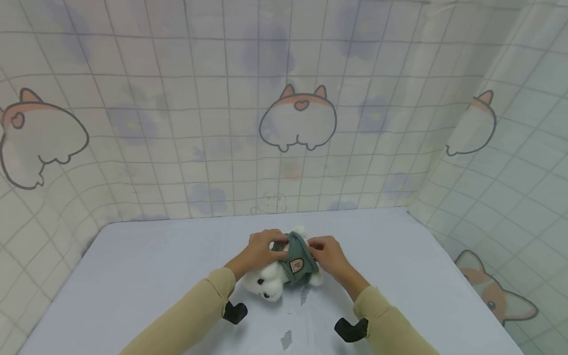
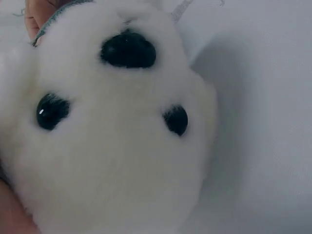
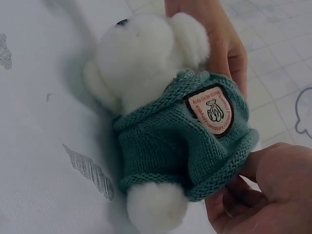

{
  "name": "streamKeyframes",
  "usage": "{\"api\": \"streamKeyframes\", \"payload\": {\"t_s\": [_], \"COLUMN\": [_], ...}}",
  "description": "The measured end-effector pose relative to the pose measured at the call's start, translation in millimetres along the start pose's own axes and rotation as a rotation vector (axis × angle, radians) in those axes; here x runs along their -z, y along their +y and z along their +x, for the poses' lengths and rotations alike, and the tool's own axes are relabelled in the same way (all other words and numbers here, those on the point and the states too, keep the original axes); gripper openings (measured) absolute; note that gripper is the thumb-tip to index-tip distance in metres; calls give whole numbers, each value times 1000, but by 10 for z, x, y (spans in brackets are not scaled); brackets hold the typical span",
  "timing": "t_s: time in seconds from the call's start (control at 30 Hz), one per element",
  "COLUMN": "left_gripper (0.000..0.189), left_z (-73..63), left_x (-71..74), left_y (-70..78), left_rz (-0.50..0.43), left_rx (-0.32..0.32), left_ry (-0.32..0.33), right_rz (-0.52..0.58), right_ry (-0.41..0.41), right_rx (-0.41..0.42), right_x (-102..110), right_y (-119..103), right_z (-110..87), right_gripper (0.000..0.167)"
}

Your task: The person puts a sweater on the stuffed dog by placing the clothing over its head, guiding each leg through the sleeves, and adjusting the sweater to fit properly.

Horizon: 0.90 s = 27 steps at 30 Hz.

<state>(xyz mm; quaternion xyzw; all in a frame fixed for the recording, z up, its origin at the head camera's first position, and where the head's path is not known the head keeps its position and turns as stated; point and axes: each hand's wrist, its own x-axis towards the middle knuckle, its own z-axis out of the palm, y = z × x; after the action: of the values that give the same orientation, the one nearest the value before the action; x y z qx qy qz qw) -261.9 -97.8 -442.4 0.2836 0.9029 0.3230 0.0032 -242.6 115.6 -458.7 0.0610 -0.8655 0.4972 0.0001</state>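
Observation:
A white plush toy (image 1: 265,284) with black eyes lies on its side on the table, its head toward my left arm. It wears a green knit sweater (image 3: 156,139) with a pink badge (image 3: 212,109) on it. My left hand (image 1: 262,251) grips the sweater near the neck end, thumb and fingers on either side of the cloth. At the other end, my right hand (image 3: 270,190) pinches the rolled hem between thumb and fingers. The toy's face (image 2: 117,112) fills much of the left wrist view. One white leg (image 3: 156,207) sticks out below the hem.
A white cloth with grey leaf-like marks (image 1: 286,339) covers the table (image 1: 146,276). Behind and to the sides hangs a grid-patterned curtain (image 1: 239,167) with cartoon corgi prints. Black wrist mounts (image 1: 235,313) sit under both forearms.

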Motion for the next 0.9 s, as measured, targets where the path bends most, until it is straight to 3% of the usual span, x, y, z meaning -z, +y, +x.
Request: {"api": "streamKeyframes", "payload": {"t_s": [0.33,0.53,0.67,0.9], "left_gripper": [41,41,36,26], "left_z": [18,40,46,24], "left_x": [-69,-57,-48,-34], "left_y": [19,23,7,-1], "left_rz": [-10,-10,-17,-89], "left_rx": [4,32,54,78], "left_ry": [-8,-38,-10,51], "right_rz": [53,212,279,340], "right_ry": [-139,-15,49,-55], "right_rx": [145,7,-80,-136], "right_x": [3,-130,-189,-187], "right_y": [-2,-89,-112,-71], "right_z": [13,66,67,-14], "right_gripper": [24,14,12,45]}}
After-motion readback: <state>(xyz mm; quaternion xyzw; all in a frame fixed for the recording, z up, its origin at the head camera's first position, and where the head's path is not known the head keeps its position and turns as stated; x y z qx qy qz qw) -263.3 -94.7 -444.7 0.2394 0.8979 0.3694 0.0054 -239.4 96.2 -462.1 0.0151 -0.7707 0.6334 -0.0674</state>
